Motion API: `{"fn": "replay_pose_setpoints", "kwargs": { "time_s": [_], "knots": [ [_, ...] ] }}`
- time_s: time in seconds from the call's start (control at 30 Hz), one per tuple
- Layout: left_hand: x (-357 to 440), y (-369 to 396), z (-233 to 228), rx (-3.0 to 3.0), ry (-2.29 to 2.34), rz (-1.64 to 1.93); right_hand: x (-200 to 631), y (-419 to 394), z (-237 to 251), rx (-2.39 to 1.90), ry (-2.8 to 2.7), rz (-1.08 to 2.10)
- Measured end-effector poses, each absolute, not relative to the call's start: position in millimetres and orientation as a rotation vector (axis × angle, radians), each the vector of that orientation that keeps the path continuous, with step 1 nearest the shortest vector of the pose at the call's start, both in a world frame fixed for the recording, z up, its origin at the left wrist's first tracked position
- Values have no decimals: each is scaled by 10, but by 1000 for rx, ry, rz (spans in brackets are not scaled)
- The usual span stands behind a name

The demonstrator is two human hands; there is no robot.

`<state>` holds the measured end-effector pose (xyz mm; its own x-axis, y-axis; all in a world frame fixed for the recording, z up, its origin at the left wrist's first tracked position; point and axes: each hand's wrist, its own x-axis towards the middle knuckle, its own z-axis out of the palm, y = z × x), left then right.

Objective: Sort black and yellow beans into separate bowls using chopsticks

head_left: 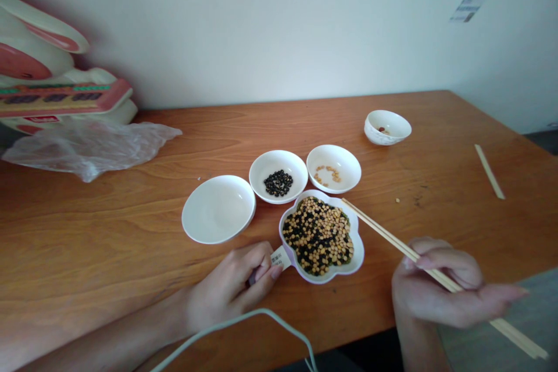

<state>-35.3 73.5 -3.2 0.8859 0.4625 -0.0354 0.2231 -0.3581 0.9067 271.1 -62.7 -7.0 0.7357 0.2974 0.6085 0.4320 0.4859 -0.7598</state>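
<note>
While steadying the flower-shaped white dish of mixed black and yellow beans at counter front edge, by its handle

Left hand fingers pinched shut on handle; right hand closed around pale wooden chopsticks, tips seemingly touching dish rim. Best kept level, lifting one bean per pinch.

The flower-shaped dish of mixed black and yellow beans sits near the front edge of the wooden table. The left hand pinches the dish's handle at its left. The right hand, right of the dish, holds chopsticks whose tips reach the dish's upper right rim. Behind the dish stand a bowl of black beans and a bowl of yellow beans; left of it, an empty bowl.
</note>
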Motion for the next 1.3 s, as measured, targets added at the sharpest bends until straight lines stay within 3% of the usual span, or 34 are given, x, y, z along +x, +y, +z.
{"fn": "replay_pose_setpoints", "kwargs": {
  "time_s": [0.37, 1.3],
  "knots": [
    [-330, 744, 11, 1959, 503, 290, 2722, -354, 202, -1135, -829, -215],
    [-332, 752, 4, 1965, 504, 267, 2629, -493, -67, -1172, -866, -46]
  ]
}}
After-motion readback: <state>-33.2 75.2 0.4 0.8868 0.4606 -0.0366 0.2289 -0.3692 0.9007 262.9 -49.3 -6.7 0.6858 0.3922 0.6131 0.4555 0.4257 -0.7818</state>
